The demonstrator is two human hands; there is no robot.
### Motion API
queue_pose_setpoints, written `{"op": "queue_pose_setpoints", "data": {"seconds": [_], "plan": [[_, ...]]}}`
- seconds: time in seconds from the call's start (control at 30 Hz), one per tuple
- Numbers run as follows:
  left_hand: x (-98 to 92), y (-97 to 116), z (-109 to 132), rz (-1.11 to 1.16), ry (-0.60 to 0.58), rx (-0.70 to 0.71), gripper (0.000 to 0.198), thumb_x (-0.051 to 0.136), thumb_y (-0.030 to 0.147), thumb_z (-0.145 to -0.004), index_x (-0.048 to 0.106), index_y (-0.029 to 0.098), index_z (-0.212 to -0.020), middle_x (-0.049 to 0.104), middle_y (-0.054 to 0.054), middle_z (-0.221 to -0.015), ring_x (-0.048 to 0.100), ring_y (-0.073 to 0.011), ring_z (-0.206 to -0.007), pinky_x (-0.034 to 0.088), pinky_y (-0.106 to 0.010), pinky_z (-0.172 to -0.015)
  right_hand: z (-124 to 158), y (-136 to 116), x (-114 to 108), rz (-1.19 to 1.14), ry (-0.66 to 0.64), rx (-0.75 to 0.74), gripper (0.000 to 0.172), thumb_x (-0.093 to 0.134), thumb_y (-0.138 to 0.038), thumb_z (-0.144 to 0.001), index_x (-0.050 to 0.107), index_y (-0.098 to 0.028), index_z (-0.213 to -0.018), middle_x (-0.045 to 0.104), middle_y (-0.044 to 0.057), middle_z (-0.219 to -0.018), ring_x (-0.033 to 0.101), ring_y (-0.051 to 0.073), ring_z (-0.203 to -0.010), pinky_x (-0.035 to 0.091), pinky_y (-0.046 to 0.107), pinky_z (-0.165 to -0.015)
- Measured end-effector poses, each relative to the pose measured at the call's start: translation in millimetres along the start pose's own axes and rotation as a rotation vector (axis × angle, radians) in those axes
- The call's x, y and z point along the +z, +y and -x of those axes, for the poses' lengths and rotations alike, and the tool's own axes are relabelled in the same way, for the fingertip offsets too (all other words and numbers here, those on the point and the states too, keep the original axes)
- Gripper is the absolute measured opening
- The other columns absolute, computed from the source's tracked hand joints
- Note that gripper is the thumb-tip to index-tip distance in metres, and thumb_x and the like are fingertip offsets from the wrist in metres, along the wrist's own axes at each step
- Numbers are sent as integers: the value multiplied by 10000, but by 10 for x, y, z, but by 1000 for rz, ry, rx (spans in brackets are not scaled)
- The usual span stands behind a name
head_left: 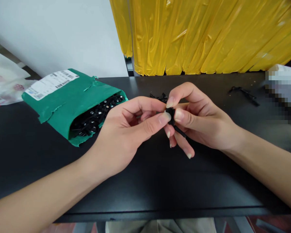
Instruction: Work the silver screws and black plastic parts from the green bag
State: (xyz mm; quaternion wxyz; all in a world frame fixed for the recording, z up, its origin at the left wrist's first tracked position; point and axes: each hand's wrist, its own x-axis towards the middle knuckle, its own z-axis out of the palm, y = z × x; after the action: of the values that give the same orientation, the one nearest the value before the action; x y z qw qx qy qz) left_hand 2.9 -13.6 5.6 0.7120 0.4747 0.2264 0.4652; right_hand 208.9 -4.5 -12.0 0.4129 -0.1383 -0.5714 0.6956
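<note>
Pinched between both hands above the dark table is a small black piece point(170, 116) with a thin black stick-like tail slanting down to the right. Thumb and index finger of my left hand point(129, 131) close on its left side. On the other side, my right hand point(201, 118) grips it with thumb and index finger, the remaining fingers spread below. Fingertips cover much of the piece, so its exact kind does not show. Behind the hands lies a little group of black pieces point(163, 96), partly hidden. A torn green mailing bag point(87, 97) lies at the left, full of black parts point(97, 115) with shiny round dots.
The black table point(140, 191) has its front edge close to my lap. Several loose black pieces point(244, 94) lie at the right, near a blurred pale object point(285, 87). Yellow plastic sheeting point(196, 35) hangs behind. White plastic bags point(7, 77) sit at the far left.
</note>
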Motion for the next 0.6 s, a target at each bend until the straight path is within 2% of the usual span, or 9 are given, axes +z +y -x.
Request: {"op": "queue_pose_setpoints", "data": {"seconds": [0.1,0.2,0.4,0.5,0.6], "plan": [[-25,-5,0,-60,-3,-13,175,989,279,-889,865,183,-966,757,28,-734,706,-53,-655,582,-106,-597,3,-11,4,11,12,-13,82,659,-245,-1126,604,-262,-1184,783,-82,-916,750,72,-563,682,196,-585],[-32,-9,4,-119,-1,23,179,916,323,-974,853,165,-921,776,21,-747,624,-11,-587,538,-73,-586,11,-26,22,34,38,9,78,622,-208,-1128,600,-271,-1169,784,-86,-904,782,93,-628,689,211,-604],[26,-3,10,-95,-2,93,194,908,283,-961,823,153,-844,759,46,-707,745,-52,-639,602,-111,-626,25,-57,57,68,66,38,89,604,-216,-1125,593,-296,-1161,774,-115,-894,730,76,-533,652,206,-532],[47,-2,9,-115,26,104,194,916,294,-945,825,171,-827,757,49,-712,757,-69,-639,641,-147,-658,15,-68,60,85,75,45,93,603,-215,-1122,587,-298,-1159,776,-119,-882,737,80,-532,630,188,-503],[67,3,14,-130,37,111,203,906,311,-952,829,184,-813,708,63,-667,732,-60,-613,659,-155,-685,6,-79,65,98,82,56,128,578,-178,-1120,571,-300,-1157,781,-132,-873,728,62,-507,648,189,-551]]}}
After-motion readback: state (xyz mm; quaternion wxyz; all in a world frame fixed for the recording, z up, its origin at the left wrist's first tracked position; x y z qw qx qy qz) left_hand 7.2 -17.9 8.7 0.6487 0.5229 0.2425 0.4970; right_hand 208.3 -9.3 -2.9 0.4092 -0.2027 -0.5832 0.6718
